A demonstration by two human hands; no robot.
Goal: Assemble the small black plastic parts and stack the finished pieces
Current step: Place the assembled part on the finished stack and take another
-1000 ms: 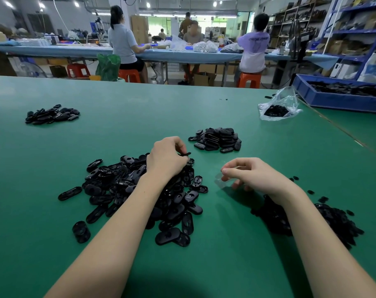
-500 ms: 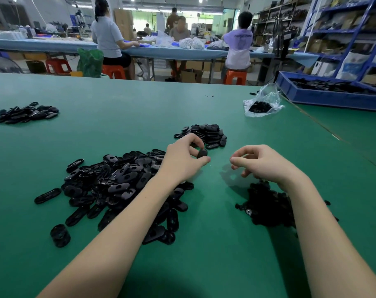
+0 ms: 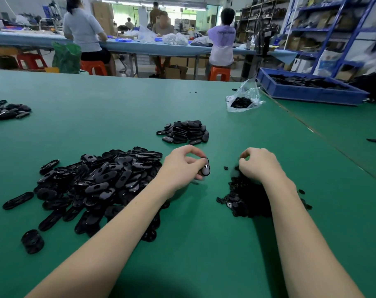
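Your green worktop (image 3: 118, 108) carries several heaps of black parts. The big loose pile of oval shells (image 3: 101, 181) lies under and left of your left forearm, with a short round stack (image 3: 32, 241) at its near left edge. The stacked finished pieces (image 3: 186, 131) sit just beyond your hands, well clear of both. A further heap (image 3: 7, 110) rests at the far left edge.

Your left hand (image 3: 182, 168) has its fingers (image 3: 201, 162) curled round one oval piece (image 3: 206, 169), pinching it by its end above the worktop; a shiny spot shows on its face. Your right hand (image 3: 259, 165) hovers over the heap of small round inserts (image 3: 245, 196), fingers bent inward toward the thumb. Whether they pinch an insert you cannot tell; the tips are blurred and turned away. One loose insert (image 3: 226, 168) lies on the worktop between your hands.

Farther right, a clear plastic bag (image 3: 245, 97) lies open with black parts inside. Beside it, a blue tray (image 3: 307, 92) holds more black parts. Beyond the worktop, people sit on orange stools at a long blue table (image 3: 152, 48).
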